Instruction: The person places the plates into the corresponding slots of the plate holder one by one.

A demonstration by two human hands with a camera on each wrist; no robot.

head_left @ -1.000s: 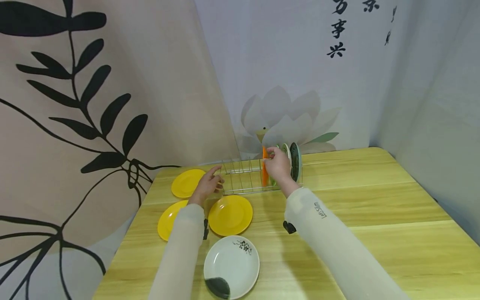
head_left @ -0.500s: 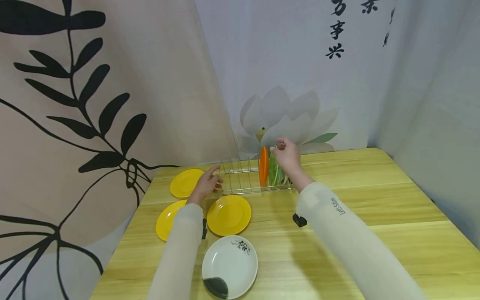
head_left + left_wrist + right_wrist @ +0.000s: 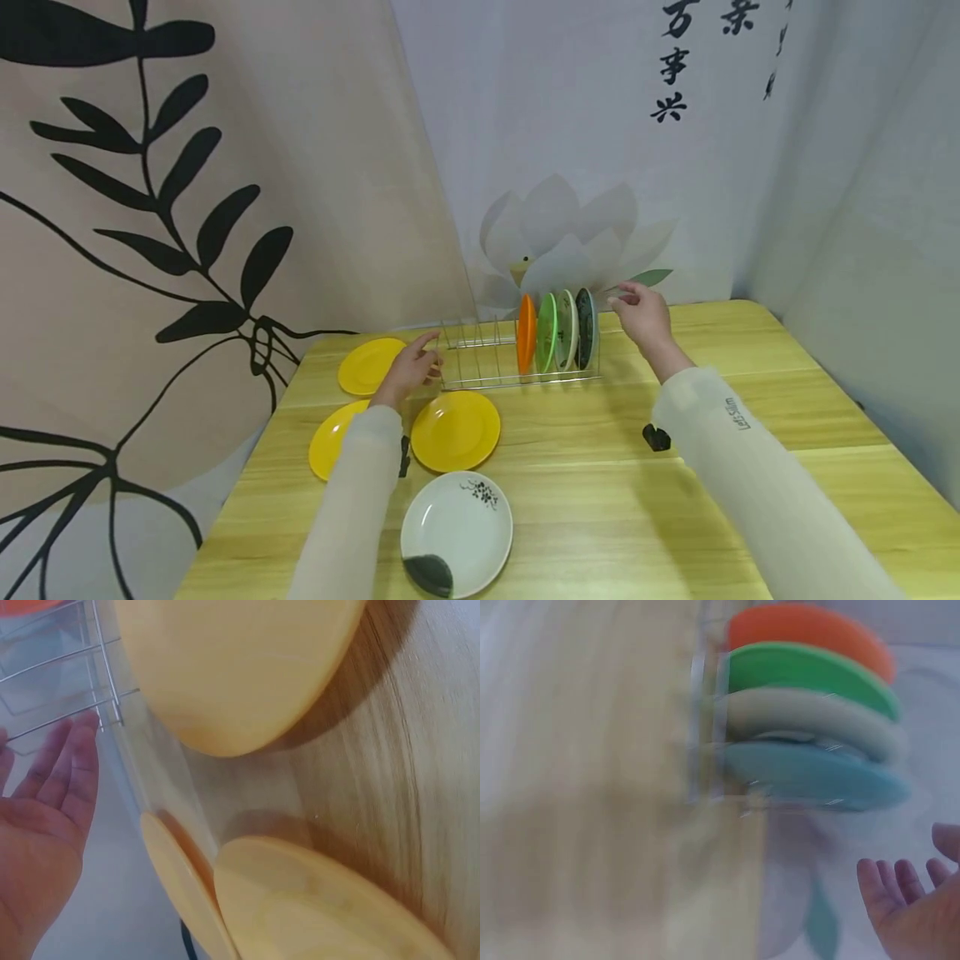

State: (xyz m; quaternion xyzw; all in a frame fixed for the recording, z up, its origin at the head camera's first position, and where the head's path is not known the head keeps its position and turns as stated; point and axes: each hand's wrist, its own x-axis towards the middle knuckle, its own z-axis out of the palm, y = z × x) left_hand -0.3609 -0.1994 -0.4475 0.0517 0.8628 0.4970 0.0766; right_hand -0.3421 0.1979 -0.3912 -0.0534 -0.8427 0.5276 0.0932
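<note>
A wire dish rack (image 3: 480, 385) stands at the back of the table, four-sided and low. In its right part stand an orange plate (image 3: 527, 335), a green plate (image 3: 547, 333), a whitish plate (image 3: 567, 331) and a blue-grey dark-patterned plate (image 3: 587, 329), all upright. My left hand (image 3: 409, 372) holds the rack's left end, thumb and fingers at the end wire in the left wrist view. My right hand (image 3: 647, 323) hangs just right of the rack, apart from the plates, fingers loosely bent around nothing. The right wrist view is blurred.
Yellow plates lie flat around my left arm: one at the back (image 3: 371, 367), one at the left (image 3: 330, 442) and one in front of the rack (image 3: 456, 431). Nearer is a white plate (image 3: 457, 533) with dark decoration. A printed curtain (image 3: 360, 208) hangs behind the wooden table (image 3: 750, 467).
My right hand has left the orange plate, passed over the other standing plates and moved right, beyond the rack. My left hand stays at the rack's left end.
</note>
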